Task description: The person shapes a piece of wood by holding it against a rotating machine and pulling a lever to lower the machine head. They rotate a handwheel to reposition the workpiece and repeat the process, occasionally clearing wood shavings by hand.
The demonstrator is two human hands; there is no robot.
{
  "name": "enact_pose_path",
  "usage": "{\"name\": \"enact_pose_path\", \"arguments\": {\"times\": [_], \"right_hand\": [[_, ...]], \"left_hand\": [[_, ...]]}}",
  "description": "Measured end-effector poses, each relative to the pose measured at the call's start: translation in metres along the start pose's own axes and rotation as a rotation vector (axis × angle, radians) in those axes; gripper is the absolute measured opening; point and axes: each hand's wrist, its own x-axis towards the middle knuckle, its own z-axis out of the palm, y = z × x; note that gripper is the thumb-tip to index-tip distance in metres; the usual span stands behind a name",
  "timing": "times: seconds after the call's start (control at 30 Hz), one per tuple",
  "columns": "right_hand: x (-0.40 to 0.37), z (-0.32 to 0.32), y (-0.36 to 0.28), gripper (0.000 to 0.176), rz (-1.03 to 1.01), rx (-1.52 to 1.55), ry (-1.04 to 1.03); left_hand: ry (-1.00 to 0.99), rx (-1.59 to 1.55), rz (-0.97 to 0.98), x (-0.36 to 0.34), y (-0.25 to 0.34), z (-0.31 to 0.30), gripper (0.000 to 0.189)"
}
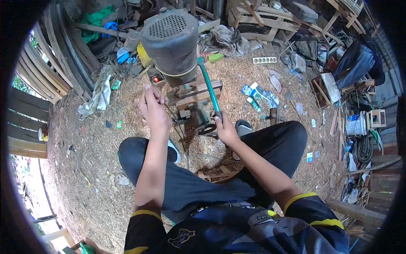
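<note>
- As we look down over crossed legs in dark trousers, the machine sits right in front of us on the sawdust floor (84, 144)
- Up top, the grey motor (171, 40) with its perforated cap stands over a stack of wooden blocks (198, 91)
- The green lever (208, 86) slants from beside the motor down toward our right
- Our right hand (224, 129) is wrapped around the lever's dark lower end, fingers closed tight on the grip
- Our left hand (152, 106) is raised beside the machine, just below the red switch (156, 79), which glows
- Its fingers are bunched inward with the thumb tucked against them; whether something thin sits between them we cannot tell
- Both forearms reach out from dark sleeves with yellow cuffs
- A grey shoe (244, 125) shows just beside the right hand
- A pale rag (99, 95) lies crumpled on the sawdust, off to the left of the machine
- Farther back, a white socket strip (264, 60) lies on the ground, with wooden pallets (258, 17) behind it
- A white bucket (354, 125) stands among the clutter at far right
</note>
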Motion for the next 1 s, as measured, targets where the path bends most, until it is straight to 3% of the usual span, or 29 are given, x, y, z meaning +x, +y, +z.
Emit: {"name": "enact_pose_path", "arguments": {"times": [0.07, 0.2, 0.3, 0.37, 0.43, 0.57, 0.67, 0.83, 0.87, 0.97, 1.0], "right_hand": [[-0.004, -0.018, -0.011, 0.064, -0.014, 0.241, -0.103], [-0.012, -0.084, -0.106, 0.062, -0.335, 0.298, -0.262], [0.007, -0.103, -0.153, 0.060, -0.640, 0.521, -0.276], [0.033, -0.094, -0.173, 0.058, -0.721, 0.762, -0.218], [0.066, -0.092, -0.212, 0.060, -0.723, 0.707, -0.041], [0.133, -0.105, -0.279, 0.064, -0.749, 0.617, -0.058], [0.147, -0.114, -0.302, 0.071, -0.674, 0.508, -0.042], [0.192, -0.093, -0.267, 0.066, -0.668, 0.498, -0.018], [0.192, -0.088, -0.252, 0.065, -0.664, 0.507, -0.015], [0.172, -0.061, -0.179, 0.061, -0.624, 0.535, 0.058], [0.166, -0.043, -0.136, 0.059, -0.593, 0.455, 0.158]], "left_hand": [[0.023, -0.031, -0.071, -0.016, -0.002, 0.003, 0.039], [0.023, -0.089, -0.090, -0.023, 0.003, 0.010, 0.041], [0.027, -0.022, -0.066, -0.027, -0.004, 0.013, 0.041], [0.043, 0.032, -0.062, -0.023, -0.013, 0.011, 0.041], [-0.021, 0.126, -0.071, -0.021, -0.017, 0.009, 0.041], [-0.096, 0.210, -0.022, -0.022, -0.032, -0.001, 0.041], [-0.141, 0.188, -0.126, -0.024, -0.038, -0.007, 0.035], [-0.358, 0.539, -0.228, -0.032, -0.041, -0.012, 0.029], [-0.487, 0.628, -0.162, -0.032, -0.050, -0.019, 0.029], [-0.965, 1.329, 0.149, -0.040, -0.057, -0.034, 0.032], [-1.159, 1.508, -0.009, -0.041, -0.060, -0.036, 0.045]]}}
